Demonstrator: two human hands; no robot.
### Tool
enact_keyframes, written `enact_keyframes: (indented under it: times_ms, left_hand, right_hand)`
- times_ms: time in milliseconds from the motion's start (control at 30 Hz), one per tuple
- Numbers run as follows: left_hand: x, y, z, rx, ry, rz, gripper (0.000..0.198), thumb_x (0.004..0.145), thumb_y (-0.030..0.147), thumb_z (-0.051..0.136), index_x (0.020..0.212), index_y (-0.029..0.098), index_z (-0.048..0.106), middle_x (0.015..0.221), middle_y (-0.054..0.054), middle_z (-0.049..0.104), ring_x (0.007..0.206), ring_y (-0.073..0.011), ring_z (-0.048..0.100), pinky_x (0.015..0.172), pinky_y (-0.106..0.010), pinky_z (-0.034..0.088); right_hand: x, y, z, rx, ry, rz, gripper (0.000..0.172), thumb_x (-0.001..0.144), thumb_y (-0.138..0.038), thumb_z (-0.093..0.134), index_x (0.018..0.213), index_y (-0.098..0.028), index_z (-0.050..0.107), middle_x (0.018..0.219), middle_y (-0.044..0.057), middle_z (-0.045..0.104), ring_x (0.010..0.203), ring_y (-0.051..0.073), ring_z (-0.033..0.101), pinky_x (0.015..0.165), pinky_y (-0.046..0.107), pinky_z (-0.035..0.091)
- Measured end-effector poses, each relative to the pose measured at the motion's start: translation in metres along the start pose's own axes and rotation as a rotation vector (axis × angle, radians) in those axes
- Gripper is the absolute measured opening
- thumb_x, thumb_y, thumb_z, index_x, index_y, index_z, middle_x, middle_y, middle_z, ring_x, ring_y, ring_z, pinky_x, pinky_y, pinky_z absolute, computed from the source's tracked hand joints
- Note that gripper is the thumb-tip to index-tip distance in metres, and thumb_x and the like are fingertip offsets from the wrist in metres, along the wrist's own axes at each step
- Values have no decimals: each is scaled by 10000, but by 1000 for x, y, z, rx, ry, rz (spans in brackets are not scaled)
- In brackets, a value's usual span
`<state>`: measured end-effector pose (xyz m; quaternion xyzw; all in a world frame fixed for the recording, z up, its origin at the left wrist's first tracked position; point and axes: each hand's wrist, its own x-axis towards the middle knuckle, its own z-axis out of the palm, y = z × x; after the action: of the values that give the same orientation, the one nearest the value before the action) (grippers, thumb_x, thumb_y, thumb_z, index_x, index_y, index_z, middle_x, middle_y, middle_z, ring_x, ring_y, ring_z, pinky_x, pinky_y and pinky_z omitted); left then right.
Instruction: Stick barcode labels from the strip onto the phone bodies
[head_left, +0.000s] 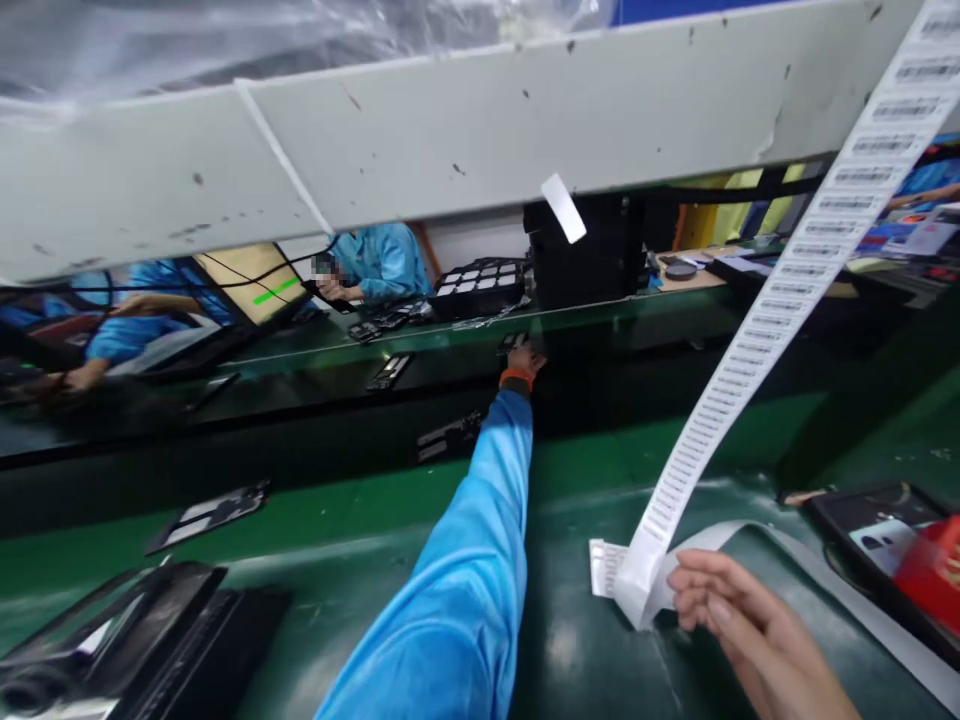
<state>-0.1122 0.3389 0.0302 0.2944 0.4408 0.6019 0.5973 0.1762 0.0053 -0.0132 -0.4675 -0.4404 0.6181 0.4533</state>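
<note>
Left hand [526, 361] curls over phone chassis [513, 341]; right hand [742, 622], at its five o'clock, half-curls against barcode-label strip [719, 420]; grips unclear, labels [756, 355] remain.

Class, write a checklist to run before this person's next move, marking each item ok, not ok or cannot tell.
1. Left hand at the small dark device: ok, the arm is stretched out to it.
2. Left grip secure on that device: cannot tell, too small and blurred.
3. Right hand near the barcode label strip: ok, beside its fold.
4. Label strip lying flat: not ok, it hangs from above and folds near the bench.
5. Neighbouring device apart from the left hand: ok.
</note>
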Motion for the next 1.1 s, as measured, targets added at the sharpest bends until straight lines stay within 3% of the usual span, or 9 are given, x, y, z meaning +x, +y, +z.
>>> enact_keyframes:
  times_ms: [200,300,433,567,700,833,933,1033,1100]
  left_hand:
    - [-48,16,-82,804,40,-73,412,946,373,615,1289,148,576,1295,-120,589,1160,-264,591,973,-474,510]
    - [-96,34,-133,1205,2,-107,699,754,372,801,1361,147,539,1475,-153,476,1418,-384,353,1149,-512,321]
    - [-124,41,-155,1574,-91,-141,974,593,388,853,1453,172,450,1609,-190,280,1495,-428,179,1174,-535,228]
    - [-126,45,-127,1721,-142,-88,850,555,341,834,1328,110,567,1441,-218,497,1332,-418,462,1069,-459,389]
    - [-162,40,-78,1732,-141,127,796,652,347,783,1342,44,525,1398,-252,508,1272,-407,503,1040,-444,418]
    - [-237,-9,-23,1579,-430,340,761,774,478,708,1405,155,431,1298,-104,613,1136,-247,615,984,-317,481]
    - [-289,-53,12,1290,-486,564,857,743,458,741,1448,133,378,1350,-156,567,1204,-299,577,1049,-409,456]
    - [-315,-75,33,1243,-508,501,1005,730,413,737,1534,66,243,1374,-237,499,1234,-366,534,1046,-510,446]
    - [-316,-77,37,1181,-689,397,1084,706,376,752,1568,77,166,1401,-240,471,1234,-367,529,1031,-510,462]
  right_hand:
    - [-13,-14,-3,-80,-33,14,384,836,-516,709,1098,-237,735,1013,128,713,884,247,677,813,370,593]
    - [-17,-18,-1,-105,-52,-30,401,818,-534,723,1059,-214,738,959,124,708,850,240,668,774,367,599]
    - [-13,-14,4,-150,-83,-72,432,796,-547,743,1035,-188,729,944,124,724,803,219,663,733,349,587]
    - [-5,-11,8,-197,-68,-125,462,771,-579,750,981,-168,719,897,116,737,756,199,662,721,343,576]
    - [-1,-8,10,-202,-67,-164,458,787,-576,730,973,-159,696,868,112,739,753,202,678,704,339,576]
    - [-8,1,25,-165,-36,-260,423,860,-484,681,1145,-178,618,943,101,726,816,215,701,750,370,590]
    - [-14,5,38,-96,-3,-374,618,910,-386,623,1448,-240,357,1279,130,642,1049,230,680,899,420,575]
    - [-10,7,38,-110,46,-369,674,921,-265,558,1503,-255,219,1371,123,587,1157,225,639,1024,456,513]
    - [-5,8,31,-165,152,-347,668,869,-195,570,1465,-241,272,1368,112,583,1217,233,600,1080,468,467]
